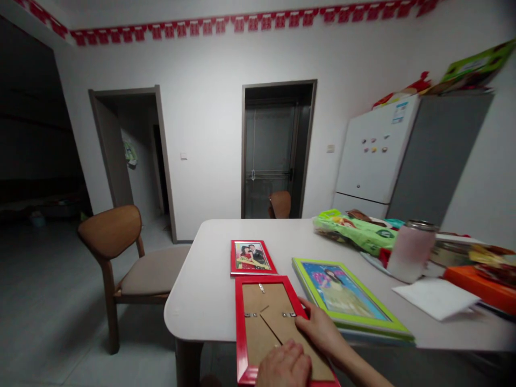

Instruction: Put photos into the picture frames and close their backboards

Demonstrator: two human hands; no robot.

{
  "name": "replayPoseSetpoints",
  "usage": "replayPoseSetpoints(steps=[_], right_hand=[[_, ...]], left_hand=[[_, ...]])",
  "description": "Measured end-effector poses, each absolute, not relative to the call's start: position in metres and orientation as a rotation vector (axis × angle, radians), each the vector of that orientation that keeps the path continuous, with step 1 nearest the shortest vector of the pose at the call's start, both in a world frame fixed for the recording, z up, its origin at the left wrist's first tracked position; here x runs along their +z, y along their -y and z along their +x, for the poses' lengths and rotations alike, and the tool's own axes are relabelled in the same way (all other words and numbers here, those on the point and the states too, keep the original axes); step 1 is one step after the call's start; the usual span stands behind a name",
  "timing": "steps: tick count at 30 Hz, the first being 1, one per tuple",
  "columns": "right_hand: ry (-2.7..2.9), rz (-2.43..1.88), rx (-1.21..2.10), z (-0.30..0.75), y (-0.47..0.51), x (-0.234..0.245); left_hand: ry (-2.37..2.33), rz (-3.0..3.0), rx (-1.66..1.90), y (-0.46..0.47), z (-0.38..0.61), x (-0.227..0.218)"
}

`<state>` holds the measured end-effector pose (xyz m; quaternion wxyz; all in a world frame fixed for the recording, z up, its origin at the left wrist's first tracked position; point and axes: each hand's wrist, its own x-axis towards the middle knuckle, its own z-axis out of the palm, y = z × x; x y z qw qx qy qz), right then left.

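A red picture frame (242,344) faces back side up at the near table edge, showing its brown backing board (264,336), metal clips and a slit. My right hand (320,325) grips its right side, thumb over the rim. Low on the backing board rests my left hand (284,365), fingers bent and close together; its thumb is hidden. Just beyond lies a smaller-looking red frame (253,255) with a photo of two people. On the right, a green frame (342,295) holds a picture of a person in a pale yellow dress.
A pink-and-white jar (413,251), white paper (437,296), a green plastic bag (358,234) and an orange box (479,287) crowd the table's right side. A wooden chair (116,236) stands left of the white table (209,290). Behind is a fridge (371,156).
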<state>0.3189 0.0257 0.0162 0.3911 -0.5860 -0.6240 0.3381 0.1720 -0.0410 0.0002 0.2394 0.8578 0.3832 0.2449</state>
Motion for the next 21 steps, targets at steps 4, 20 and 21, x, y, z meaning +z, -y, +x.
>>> replayPoseSetpoints(steps=[4,20,21], right_hand=[[1.763,-1.561,0.579,0.318,-0.025,0.012],[2.094,-1.648,0.192,0.305,-0.029,0.026],[2.086,-1.654,0.190,0.305,-0.030,0.026]], left_hand=[[-1.238,2.321,0.654,0.041,0.146,0.010],[-1.321,2.317,0.675,0.033,0.102,0.002],[-1.320,2.313,0.673,0.033,0.102,0.003]])
